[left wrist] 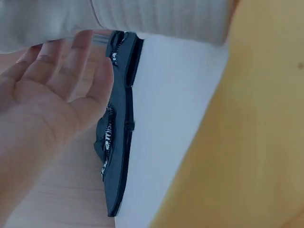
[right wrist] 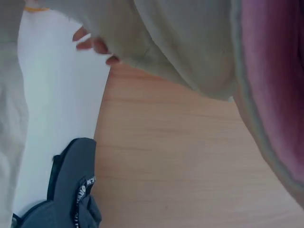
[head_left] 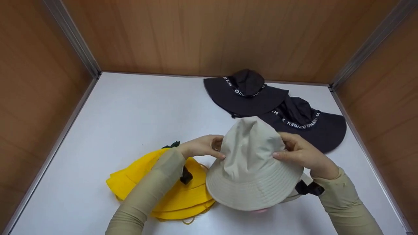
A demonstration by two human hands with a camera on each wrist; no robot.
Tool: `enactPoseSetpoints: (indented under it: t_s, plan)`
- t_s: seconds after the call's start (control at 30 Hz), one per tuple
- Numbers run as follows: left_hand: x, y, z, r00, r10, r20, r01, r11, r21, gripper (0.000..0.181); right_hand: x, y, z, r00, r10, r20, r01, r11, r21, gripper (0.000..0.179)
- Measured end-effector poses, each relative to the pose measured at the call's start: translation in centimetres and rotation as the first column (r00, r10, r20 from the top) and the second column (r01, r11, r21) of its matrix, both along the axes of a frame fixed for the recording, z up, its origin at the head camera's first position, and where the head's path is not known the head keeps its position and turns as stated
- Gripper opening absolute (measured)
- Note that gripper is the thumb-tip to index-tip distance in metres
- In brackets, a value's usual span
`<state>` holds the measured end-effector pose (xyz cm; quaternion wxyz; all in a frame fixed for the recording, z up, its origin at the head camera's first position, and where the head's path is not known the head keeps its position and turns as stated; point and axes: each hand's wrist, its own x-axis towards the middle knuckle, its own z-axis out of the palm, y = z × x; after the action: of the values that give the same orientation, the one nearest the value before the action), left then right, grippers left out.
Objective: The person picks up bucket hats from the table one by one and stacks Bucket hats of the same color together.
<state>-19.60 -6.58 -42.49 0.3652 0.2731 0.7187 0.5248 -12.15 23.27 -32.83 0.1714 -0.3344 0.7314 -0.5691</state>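
A beige bucket hat (head_left: 248, 176) is held up, crown upward, between both hands; its pink lining (right wrist: 278, 80) shows in the right wrist view. My right hand (head_left: 302, 153) grips the side of the crown, thumb in front and fingers behind. On the other side, my left hand (head_left: 204, 146) has its thumb tip against the crown. In the left wrist view the fingers (left wrist: 59, 66) of that hand are spread and fairly straight, tips right at the hat's edge. Several fingertips (right wrist: 92, 45) show past the crown in the right wrist view.
Yellow hats (head_left: 183, 199) lie stacked under my left forearm. At the back right, two dark wide-brimmed hats (head_left: 261, 104) with white lettering overlap. Another beige brim (head_left: 292, 196) shows beneath the held hat. Wooden walls (head_left: 196, 39) enclose the white table (head_left: 130, 104).
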Motion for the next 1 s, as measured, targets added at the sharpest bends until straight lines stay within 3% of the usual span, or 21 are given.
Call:
enactPoseSetpoints:
  t_s: [0.17,0.3,0.4,0.47,0.53,0.8,1.0]
  plan:
    - [0.5,0.4,0.2,0.983,0.175,-0.061,-0.171,0.983,0.065,0.039,-0.2,1.8,-0.8,0.999,-0.036,-0.001,0.036,0.999,0.014,0.051]
    - [0.9,0.4,1.0,0.940,0.313,-0.137,-0.296,0.946,0.129,0.024,-0.3,3.4,-2.0,0.994,-0.101,0.026,0.100,0.994,0.045,0.052]
    - [1.4,0.6,1.8,0.909,0.359,-0.212,-0.331,0.930,0.160,0.019,-0.3,4.3,-2.9,0.987,-0.157,0.027,0.154,0.984,0.089,0.051]
    - [1.8,0.8,2.3,0.896,0.362,-0.259,-0.330,0.931,0.158,0.018,-0.2,4.8,-3.3,0.980,-0.197,0.021,0.192,0.973,0.126,0.049]
    - [2.2,1.2,2.8,0.893,0.351,-0.282,-0.324,0.936,0.137,0.017,-0.2,5.5,-3.5,0.973,-0.231,0.008,0.226,0.960,0.162,0.046]
    - [4.0,3.1,4.1,0.907,0.274,-0.321,-0.282,0.959,0.022,0.015,-0.7,8.2,-4.1,0.958,-0.284,0.036,0.262,0.921,0.289,0.036]
    - [3.8,5.4,2.8,0.915,0.222,-0.338,-0.266,0.960,-0.088,0.015,-1.1,10.3,-5.6,0.945,-0.302,0.129,0.229,0.887,0.400,0.044]
